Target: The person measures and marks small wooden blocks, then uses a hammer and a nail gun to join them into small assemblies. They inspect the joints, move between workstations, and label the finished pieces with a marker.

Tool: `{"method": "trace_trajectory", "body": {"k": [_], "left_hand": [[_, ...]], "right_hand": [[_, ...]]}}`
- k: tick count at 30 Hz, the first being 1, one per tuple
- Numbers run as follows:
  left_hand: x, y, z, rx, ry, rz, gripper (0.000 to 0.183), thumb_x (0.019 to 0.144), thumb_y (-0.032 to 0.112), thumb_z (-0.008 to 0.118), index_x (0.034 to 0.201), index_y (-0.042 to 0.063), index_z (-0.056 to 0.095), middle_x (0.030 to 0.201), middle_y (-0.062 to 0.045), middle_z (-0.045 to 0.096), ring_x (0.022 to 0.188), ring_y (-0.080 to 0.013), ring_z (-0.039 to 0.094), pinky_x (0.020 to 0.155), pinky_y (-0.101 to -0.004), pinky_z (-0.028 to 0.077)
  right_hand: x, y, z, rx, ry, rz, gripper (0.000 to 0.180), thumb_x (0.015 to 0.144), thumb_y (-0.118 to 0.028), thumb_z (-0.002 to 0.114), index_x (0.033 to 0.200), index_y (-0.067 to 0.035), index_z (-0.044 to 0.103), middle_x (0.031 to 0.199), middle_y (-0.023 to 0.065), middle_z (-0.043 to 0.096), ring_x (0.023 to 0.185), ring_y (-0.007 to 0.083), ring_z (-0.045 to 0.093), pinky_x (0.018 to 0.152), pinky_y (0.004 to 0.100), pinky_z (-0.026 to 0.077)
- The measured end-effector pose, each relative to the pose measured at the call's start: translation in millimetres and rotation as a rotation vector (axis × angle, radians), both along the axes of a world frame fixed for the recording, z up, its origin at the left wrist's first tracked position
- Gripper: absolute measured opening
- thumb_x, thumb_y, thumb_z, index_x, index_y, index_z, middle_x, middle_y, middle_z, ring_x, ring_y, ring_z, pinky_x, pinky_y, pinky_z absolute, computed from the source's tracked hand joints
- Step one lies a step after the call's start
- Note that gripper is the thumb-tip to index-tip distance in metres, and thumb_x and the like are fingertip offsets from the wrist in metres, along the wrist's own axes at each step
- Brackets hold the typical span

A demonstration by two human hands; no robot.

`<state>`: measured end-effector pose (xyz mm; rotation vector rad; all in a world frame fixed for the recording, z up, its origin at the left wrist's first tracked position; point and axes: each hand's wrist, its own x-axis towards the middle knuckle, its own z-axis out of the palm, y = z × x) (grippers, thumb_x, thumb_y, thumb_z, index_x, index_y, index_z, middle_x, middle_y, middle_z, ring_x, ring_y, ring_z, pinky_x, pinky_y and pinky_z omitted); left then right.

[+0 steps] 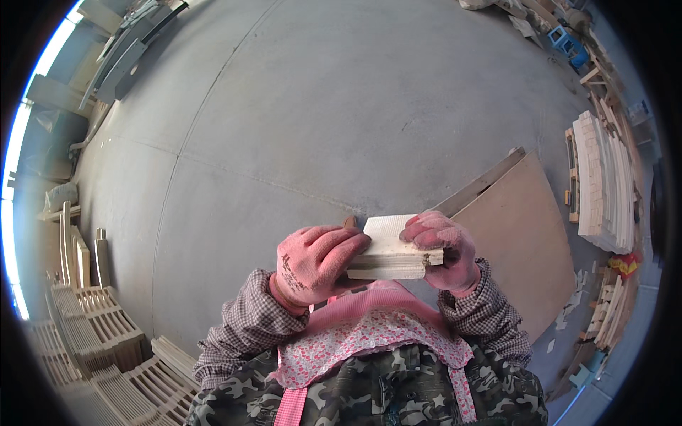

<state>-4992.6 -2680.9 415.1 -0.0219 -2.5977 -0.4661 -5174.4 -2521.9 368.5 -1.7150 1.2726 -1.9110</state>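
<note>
Both of my hands wear pink gloves and hold a short, thick piece of pale wood (391, 239) in front of my chest. Its near side shows layered edges, so it may be a stack of thin boards; I cannot tell. My left hand (319, 261) grips the left end, fingers over the top. Around the right end closes my right hand (445, 247), beside a dark spot on the near edge. Both thumbs are mostly hidden. A brown shoe tip (349, 221) shows just beyond my left hand.
A large brown board (517, 239) lies on the floor at right, with a timber strip (485, 178) along it. Farther right, stacked pale wood (597, 181) stands beside a pallet. Slatted wooden frames (101, 319) fill the lower left. A blue stool (567, 45) is at upper right.
</note>
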Motion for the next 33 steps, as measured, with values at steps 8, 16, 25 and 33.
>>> {"method": "trace_trajectory", "body": {"k": [8, 16, 25, 33], "left_hand": [[-205, -110, 11, 0.147, -0.064, -0.262, 0.043, 0.064, 0.034, 0.079, 0.094, 0.007, 0.064, 0.082, -0.007, 0.067, 0.070, -0.0214, 0.067, 0.058, -0.0314, 0.054], [-416, -154, -17, 0.645, -0.481, -0.235, 0.040, 0.070, 0.032, 0.081, 0.091, 0.003, 0.064, 0.074, -0.011, 0.066, 0.064, -0.0198, 0.067, 0.060, -0.0300, 0.053], [-674, -166, -21, 1.846, -1.187, -0.078, 0.088, 0.083, 0.074, 0.041, 0.129, -0.001, 0.046, 0.112, -0.017, 0.061, 0.100, -0.0243, 0.061, 0.088, -0.0344, 0.049], [-912, -134, -35, 1.761, -1.157, -0.272, 0.063, 0.091, 0.052, 0.051, 0.123, -0.002, 0.049, 0.114, -0.012, 0.060, 0.099, -0.0188, 0.062, 0.084, -0.0329, 0.054]], "right_hand": [[-137, -69, 7, 0.121, -0.532, -0.098, 0.042, 0.074, -0.002, 0.074, 0.110, -0.002, 0.053, 0.108, 0.0138, 0.061, 0.097, 0.0224, 0.062, 0.083, 0.0356, 0.051], [-317, -99, -1, 0.360, -1.220, -0.137, 0.040, 0.079, 0.016, 0.059, 0.113, -0.001, 0.050, 0.107, 0.0065, 0.057, 0.095, 0.0139, 0.059, 0.083, 0.0301, 0.054], [-559, -75, 10, 0.098, 0.539, -1.085, 0.043, 0.060, -0.005, 0.069, 0.100, -0.012, 0.056, 0.099, 0.0037, 0.067, 0.082, 0.0200, 0.064, 0.078, 0.0362, 0.052], [-749, -72, -6, 0.201, 0.936, -1.093, 0.035, 0.073, -0.017, 0.073, 0.100, -0.023, 0.053, 0.106, -0.0042, 0.064, 0.093, 0.0151, 0.060, 0.087, 0.0341, 0.049]]}}
